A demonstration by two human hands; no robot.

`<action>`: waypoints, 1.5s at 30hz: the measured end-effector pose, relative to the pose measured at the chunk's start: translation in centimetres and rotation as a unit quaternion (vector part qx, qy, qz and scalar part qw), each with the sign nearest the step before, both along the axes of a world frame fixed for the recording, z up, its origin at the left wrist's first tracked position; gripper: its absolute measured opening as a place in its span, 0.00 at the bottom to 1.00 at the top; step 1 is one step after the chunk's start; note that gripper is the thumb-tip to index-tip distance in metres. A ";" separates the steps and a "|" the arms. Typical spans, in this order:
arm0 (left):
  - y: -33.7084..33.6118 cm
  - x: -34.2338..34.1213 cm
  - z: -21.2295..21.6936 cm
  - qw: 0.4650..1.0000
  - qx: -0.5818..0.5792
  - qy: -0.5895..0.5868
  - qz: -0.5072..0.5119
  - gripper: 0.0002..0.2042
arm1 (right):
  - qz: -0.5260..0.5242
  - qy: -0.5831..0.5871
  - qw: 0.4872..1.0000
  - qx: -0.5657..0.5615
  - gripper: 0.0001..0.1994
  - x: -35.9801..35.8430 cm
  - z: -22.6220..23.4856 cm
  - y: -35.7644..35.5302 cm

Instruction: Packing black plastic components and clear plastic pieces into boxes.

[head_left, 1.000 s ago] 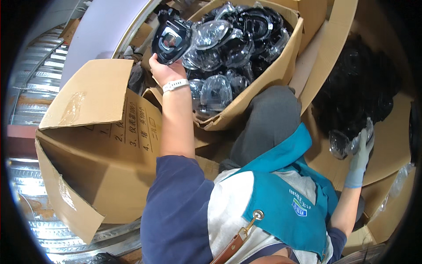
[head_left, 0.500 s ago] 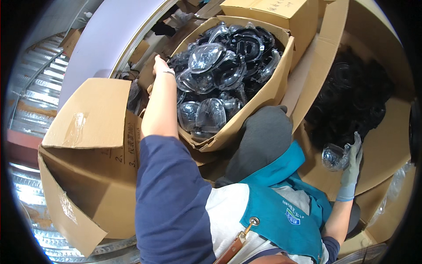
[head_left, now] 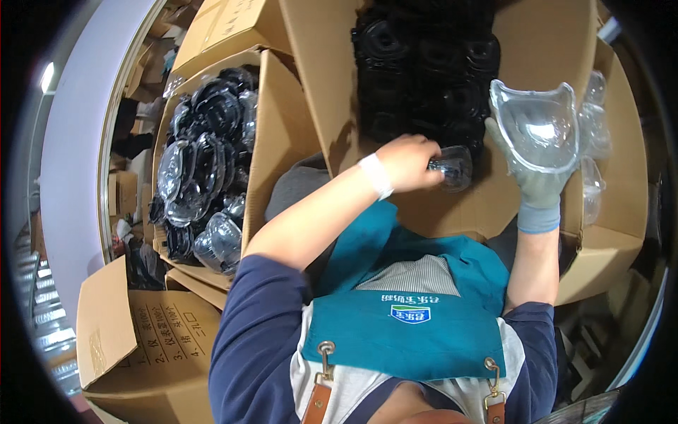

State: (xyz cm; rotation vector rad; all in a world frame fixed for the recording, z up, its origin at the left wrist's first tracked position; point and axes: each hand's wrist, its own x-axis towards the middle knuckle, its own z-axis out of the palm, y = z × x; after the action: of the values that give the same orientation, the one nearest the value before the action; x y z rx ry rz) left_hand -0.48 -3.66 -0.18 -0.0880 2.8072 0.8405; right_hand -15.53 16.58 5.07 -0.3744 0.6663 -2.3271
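Observation:
My left hand (head_left: 411, 162), bare with a white wristband, reaches across to the right. Its curled fingers grip the edge of a clear plastic piece (head_left: 459, 169), against which something dark shows. On my right hand (head_left: 533, 185) is a pale grey glove with a blue cuff. That hand is closed on a large, curved clear plastic cover (head_left: 540, 124) with two pointed corners, held upright. Beyond both hands lie several black plastic housings (head_left: 424, 78), stacked inside a big cardboard box (head_left: 318, 63).
At the left, an open cardboard box (head_left: 282, 134) holds black housings with clear covers (head_left: 201, 162). Another flapped box (head_left: 166, 353) stands at the lower left. Clear covers (head_left: 593, 187) lie in a carton (head_left: 621, 169) at the far right. A closed box (head_left: 226, 32) stands behind.
The view has swung right. My left hand has left the side of the left box and now grips a clear piece by the big box. My right hand has come up with a clear cover.

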 end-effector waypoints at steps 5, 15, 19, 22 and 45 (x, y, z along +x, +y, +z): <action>-1.0 -8.8 -17.8 0.980 0.025 -0.081 0.178 0.31 | 0.067 -0.049 0.995 -0.047 0.33 -2.1 -2.1 1.1; -1.1 -5.3 -24.3 0.952 -0.118 -0.109 0.260 0.13 | 0.113 -0.198 0.956 -0.185 0.36 -2.0 -1.9 0.3; -0.1 -5.7 -24.3 0.951 -0.308 -0.026 0.032 0.13 | 0.067 -0.202 0.972 -0.095 0.38 -2.4 -2.4 1.6; -0.6 -6.2 -29.4 0.980 -0.126 -0.056 0.141 0.18 | 0.058 -0.194 0.977 -0.058 0.39 -2.0 -2.8 1.3; 5.9 -2.7 1.2 0.704 0.559 0.210 0.385 0.15 | -0.152 0.172 0.941 0.249 0.43 3.3 -4.9 -3.5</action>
State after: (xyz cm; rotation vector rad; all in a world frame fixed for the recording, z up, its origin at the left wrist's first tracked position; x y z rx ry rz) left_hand -3.21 2.19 1.04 -0.9888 1.9169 2.8631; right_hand -12.19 13.10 0.18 -0.4693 1.5409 -2.2772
